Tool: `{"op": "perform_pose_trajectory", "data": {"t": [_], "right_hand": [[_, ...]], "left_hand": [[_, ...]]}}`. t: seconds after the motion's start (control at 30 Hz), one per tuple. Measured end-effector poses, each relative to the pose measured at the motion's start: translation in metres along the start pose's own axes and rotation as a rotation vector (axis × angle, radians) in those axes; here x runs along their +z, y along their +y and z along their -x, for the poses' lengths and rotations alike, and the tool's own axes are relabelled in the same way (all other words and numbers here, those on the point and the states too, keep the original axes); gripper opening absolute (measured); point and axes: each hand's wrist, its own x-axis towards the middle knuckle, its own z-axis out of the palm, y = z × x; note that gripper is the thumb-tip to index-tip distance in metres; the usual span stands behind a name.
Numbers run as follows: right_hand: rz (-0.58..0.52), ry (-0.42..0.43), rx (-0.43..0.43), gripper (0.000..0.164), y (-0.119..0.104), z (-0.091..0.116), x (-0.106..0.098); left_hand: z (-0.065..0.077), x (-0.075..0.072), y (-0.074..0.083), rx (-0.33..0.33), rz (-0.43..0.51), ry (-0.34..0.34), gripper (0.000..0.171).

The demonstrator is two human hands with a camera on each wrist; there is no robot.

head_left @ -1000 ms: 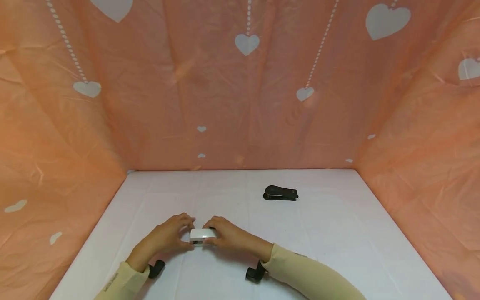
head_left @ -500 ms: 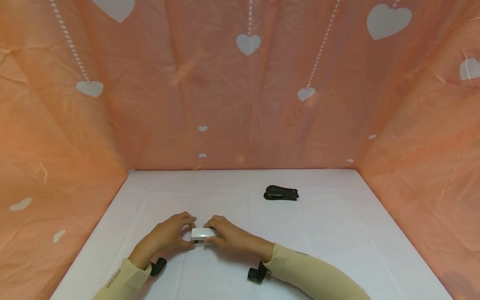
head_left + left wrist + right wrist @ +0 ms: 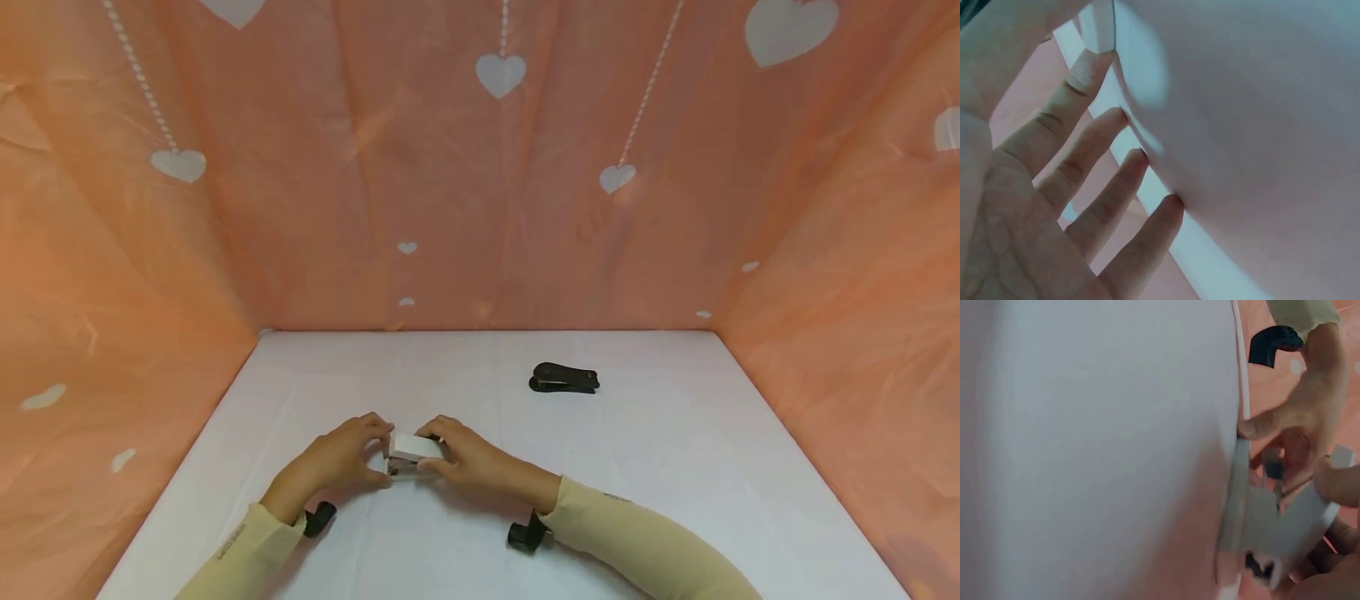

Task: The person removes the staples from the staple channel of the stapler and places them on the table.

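Observation:
A white stapler (image 3: 412, 448) is near the front of the table, between both hands. My right hand (image 3: 472, 457) grips its upper arm at the right end, thumb in front and fingers behind. A gap with darker metal parts shows between that raised arm (image 3: 1310, 525) and the base (image 3: 1234, 494) in the right wrist view. My left hand (image 3: 337, 457) holds the base's left end, thumb at the front corner and fingertips at the back. In the left wrist view, the left index fingertip meets the white end (image 3: 1099, 28), while the other fingers spread along the table edge.
A black stapler (image 3: 564, 378) lies on the white table (image 3: 675, 450), farther back and to the right. Orange cloth (image 3: 487, 208) with pale hearts encloses the back and sides. Each wrist carries a small black camera mount (image 3: 527, 533).
The white stapler's upper arm has tilted up at its left end, opening a gap above the base. My right hand has shifted slightly right; the left keeps its hold. The head view has tilted slightly.

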Motion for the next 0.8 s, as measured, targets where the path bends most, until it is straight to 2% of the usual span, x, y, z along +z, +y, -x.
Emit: {"op": "perform_pose_trajectory", "data": {"t": [0.1, 0.27, 0.5, 0.8], "right_hand": [[0.006, 0.022, -0.002, 0.035, 0.000, 0.001, -0.010], [-0.059, 0.038, 0.000, 0.033, 0.000, 0.008, -0.023], [-0.107, 0.044, 0.003, 0.029, 0.002, 0.016, -0.033], [-0.191, 0.035, 0.003, 0.025, 0.003, 0.028, -0.044]], "left_hand": [[-0.001, -0.002, 0.001, 0.024, 0.009, 0.004, 0.037], [-0.001, -0.001, 0.001, 0.044, 0.017, 0.017, 0.038], [-0.001, 0.005, 0.000, 0.031, 0.013, 0.020, 0.037], [0.001, 0.002, 0.001, 0.043, 0.011, 0.014, 0.036]]}}
